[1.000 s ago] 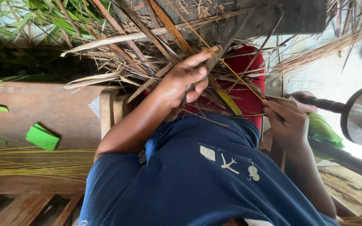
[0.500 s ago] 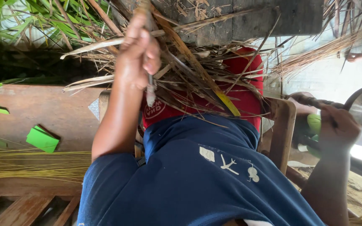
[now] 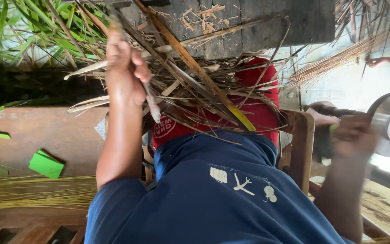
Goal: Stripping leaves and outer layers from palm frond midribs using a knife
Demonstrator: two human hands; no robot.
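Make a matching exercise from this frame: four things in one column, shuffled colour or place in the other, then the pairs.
Things:
1. left hand
2. right hand
3. folded card
4. dried leaf strips

Descriptions:
A. bright green, lying on the brown wooden surface
B. raised, fingers closed round a thin strip
C. brown and tan, piled over the red cloth on the lap
D. blurred, beside the round metal disc

Pairs: 1-B, 2-D, 3-A, 4-C
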